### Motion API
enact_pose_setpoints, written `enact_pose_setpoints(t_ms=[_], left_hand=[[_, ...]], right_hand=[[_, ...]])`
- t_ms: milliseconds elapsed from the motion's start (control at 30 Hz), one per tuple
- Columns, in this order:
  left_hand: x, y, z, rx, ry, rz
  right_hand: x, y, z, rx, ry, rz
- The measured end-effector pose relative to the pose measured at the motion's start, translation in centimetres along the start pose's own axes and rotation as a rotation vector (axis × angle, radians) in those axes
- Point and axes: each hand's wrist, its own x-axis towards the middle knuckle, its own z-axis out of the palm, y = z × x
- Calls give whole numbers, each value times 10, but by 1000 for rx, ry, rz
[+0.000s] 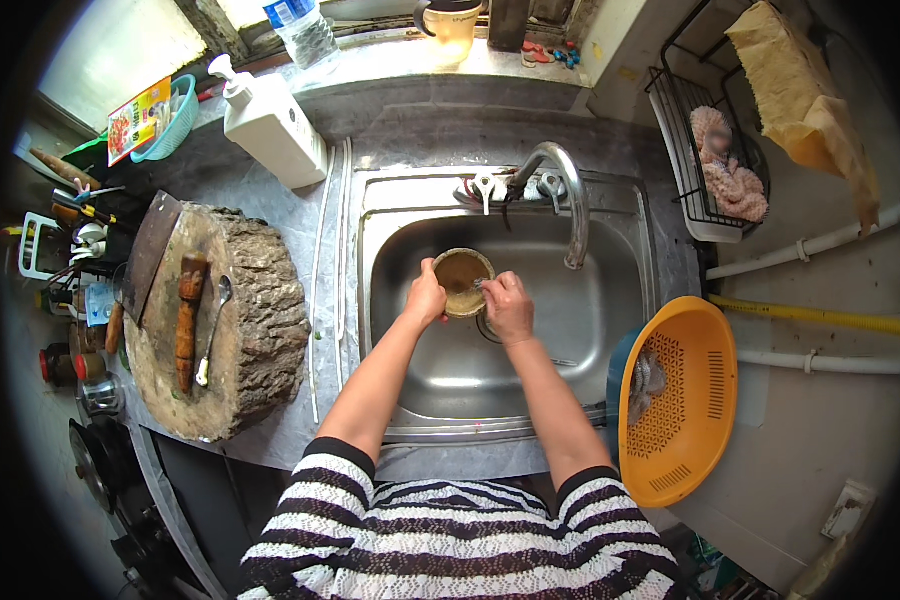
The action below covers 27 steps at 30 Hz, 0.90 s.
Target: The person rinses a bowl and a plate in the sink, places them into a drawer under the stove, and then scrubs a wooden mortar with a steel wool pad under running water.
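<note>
Over the stainless steel sink [570, 330], my left hand [425, 291] grips the left rim of a small round brown bowl [461, 274]. Its mouth faces up towards the camera, and its inside looks brown. My right hand [509, 306] is at the bowl's right side, with the fingertips closed on a small grey scrubber, perhaps steel wool [481, 284], against the inner edge. Most of the scrubber is hidden by the fingers. Behind the bowl, the curved metal faucet [579, 202] arches over the sink, and no water is seen running from it.
Left of the sink, a thick wooden chopping block [262, 300] holds a cleaver [154, 251], a wooden-handled tool [188, 322] and a spoon [216, 322]. A white pump bottle [277, 131] stands behind. At right are an orange plastic basket [679, 465] and a black wire rack [675, 112].
</note>
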Motion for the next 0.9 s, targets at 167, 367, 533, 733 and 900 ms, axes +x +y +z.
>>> enact_pose_setpoints(t_ms=[167,367,533,733,900], left_hand=[[8,21,-31,420,-269,119],[-5,-35,9,149,29,65],[-3,-21,6,123,6,118],[3,5,-8,257,-7,102],[5,16,-14,288,-120,52]], right_hand=[[-21,-18,4,136,-128,-69],[-25,-12,13,116,85,183],[-17,0,5,109,-54,-14],[-24,-4,13,163,16,-11],[14,22,0,92,29,-39]])
